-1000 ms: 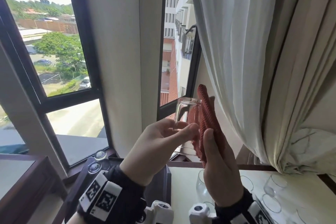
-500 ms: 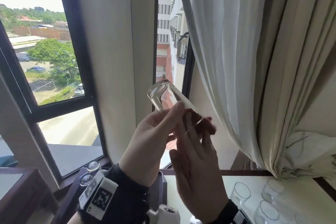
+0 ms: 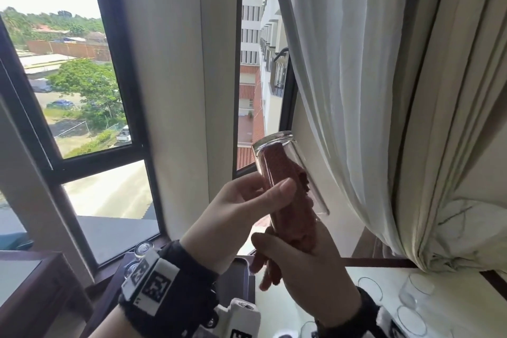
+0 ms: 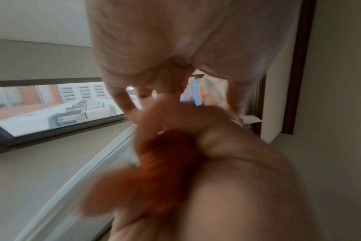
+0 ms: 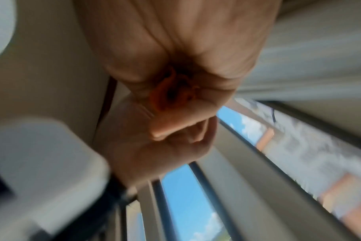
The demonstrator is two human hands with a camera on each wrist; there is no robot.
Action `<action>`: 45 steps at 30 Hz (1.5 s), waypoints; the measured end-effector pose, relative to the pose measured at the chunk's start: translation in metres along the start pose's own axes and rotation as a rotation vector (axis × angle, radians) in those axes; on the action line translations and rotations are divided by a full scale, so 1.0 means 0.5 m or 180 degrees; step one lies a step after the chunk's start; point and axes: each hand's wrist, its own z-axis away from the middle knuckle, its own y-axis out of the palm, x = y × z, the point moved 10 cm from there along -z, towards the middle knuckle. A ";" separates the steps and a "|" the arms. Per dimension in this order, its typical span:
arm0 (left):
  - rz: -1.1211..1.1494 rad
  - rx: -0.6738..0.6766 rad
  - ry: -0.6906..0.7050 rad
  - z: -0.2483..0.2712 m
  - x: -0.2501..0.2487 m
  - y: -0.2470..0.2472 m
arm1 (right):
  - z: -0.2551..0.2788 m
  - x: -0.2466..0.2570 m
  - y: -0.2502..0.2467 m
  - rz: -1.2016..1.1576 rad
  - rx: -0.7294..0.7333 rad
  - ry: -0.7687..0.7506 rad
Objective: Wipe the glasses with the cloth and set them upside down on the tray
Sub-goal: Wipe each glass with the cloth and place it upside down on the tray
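Since a second ago: rust-red woven cloth (image 3: 285, 186) now going inside the clear straight-sided drinking glass (image 3: 288, 170) instead of lying against its outer wall.

Left hand (image 3: 241, 211) is gripping the glass mid-wall, thumb across the front, tilting it base-up toward the window, probably so daylight is showing smears. Right hand (image 3: 307, 277) is closing around the bunched cloth at the mouth and feeding it up the bore to reach the base. Both wrist views are blurring. More clear glasses (image 3: 417, 291) are waiting on the pale bench (image 3: 343, 282) under the cream curtain (image 3: 384, 90). Tray not identifiable.
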 end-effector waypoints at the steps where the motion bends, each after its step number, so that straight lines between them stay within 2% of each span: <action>1: -0.0107 -0.0187 -0.0056 -0.005 0.001 -0.008 | -0.004 0.009 -0.013 0.0669 -0.0199 -0.0294; 3: -0.0499 -0.0553 -0.0121 -0.010 0.002 -0.028 | -0.006 0.047 -0.004 0.2773 -0.0439 -0.1195; 4: -0.0695 -0.0691 -0.0127 -0.010 0.002 -0.035 | -0.008 0.041 0.006 0.3465 -0.0491 -0.1367; 6: -0.0897 -0.0743 -0.0053 -0.009 -0.003 -0.034 | -0.010 0.052 0.003 0.3686 -0.0694 -0.1406; 7: -0.0876 -0.0632 -0.0020 -0.010 -0.004 -0.027 | -0.011 0.058 0.000 0.3305 -0.0674 -0.1376; 8: -0.0762 -0.0465 -0.0011 -0.010 0.000 -0.019 | -0.015 0.058 -0.020 0.2429 -0.0745 -0.1137; 10: -0.0333 -0.0195 -0.0053 -0.009 0.009 -0.012 | -0.022 0.017 -0.001 0.0271 -0.0085 -0.0012; 11: -0.0145 -0.0131 -0.0092 -0.010 0.016 -0.015 | -0.016 0.007 0.013 -0.0376 0.0094 0.0317; 13: -0.0144 -0.0193 -0.0142 -0.016 0.029 -0.026 | -0.018 -0.019 0.012 -0.0407 0.0128 0.0463; 14: -0.0293 -0.0345 -0.0151 -0.020 0.030 -0.034 | -0.022 -0.026 0.005 0.0056 0.0062 0.0290; 16: -0.0656 -0.0770 -0.0154 -0.020 0.024 -0.055 | -0.028 0.002 -0.007 0.1922 -0.0223 -0.0611; 17: -0.0874 -0.0931 -0.0141 -0.017 0.018 -0.062 | -0.032 -0.009 -0.003 0.2748 -0.0253 -0.0838; 19: -0.1211 -0.0983 -0.0077 -0.016 0.009 -0.061 | -0.033 -0.004 -0.011 0.3156 -0.0420 -0.0975; 20: -0.1243 -0.0852 -0.0052 -0.017 0.012 -0.054 | -0.032 0.003 -0.009 0.2907 -0.0391 -0.0909; 21: -0.1167 -0.0665 -0.0097 -0.016 0.019 -0.043 | -0.032 0.004 -0.019 0.2073 -0.0437 -0.0816; 22: -0.0974 -0.0433 -0.0168 -0.016 0.028 -0.033 | -0.036 -0.011 -0.024 0.0943 -0.0282 -0.0532; 24: -0.0384 -0.0092 -0.0266 -0.014 0.036 -0.023 | -0.026 -0.010 0.012 -0.1266 0.0370 -0.0001; 25: -0.0122 0.0029 -0.0312 -0.011 0.038 -0.017 | -0.019 0.004 0.034 -0.1933 0.0632 0.0137; 27: 0.0083 0.0130 -0.0405 -0.009 0.047 -0.010 | -0.012 0.009 0.056 -0.2883 0.0751 0.0256; 29: 0.0109 0.0222 -0.0415 -0.010 0.064 -0.005 | -0.018 -0.018 0.045 -0.3212 0.0337 0.0425; 32: 0.0003 0.0095 -0.0494 -0.011 0.092 -0.018 | -0.024 -0.054 -0.013 -0.2359 -0.0443 0.0351; 34: -0.0123 -0.0075 -0.0557 -0.009 0.102 -0.032 | -0.016 -0.059 -0.063 -0.1297 -0.0887 0.0228; 36: 0.0017 -0.0191 -0.0619 -0.010 0.102 -0.038 | -0.007 -0.048 -0.101 -0.0064 -0.1141 -0.0032; 38: 0.0175 -0.0287 -0.0637 -0.015 0.083 -0.032 | 0.002 0.007 -0.100 0.1015 -0.1141 -0.0841; 40: 0.0055 -0.0308 -0.0587 -0.023 0.060 -0.024 | 0.020 0.042 -0.069 0.2000 -0.0929 -0.1641; 42: -0.0134 -0.0347 -0.0345 -0.030 0.034 -0.019 | 0.023 0.043 -0.041 0.2797 -0.0847 -0.1869; 45: -0.0276 -0.0452 -0.0026 -0.031 0.011 -0.026 | 0.013 0.036 -0.028 0.3240 -0.0851 -0.1672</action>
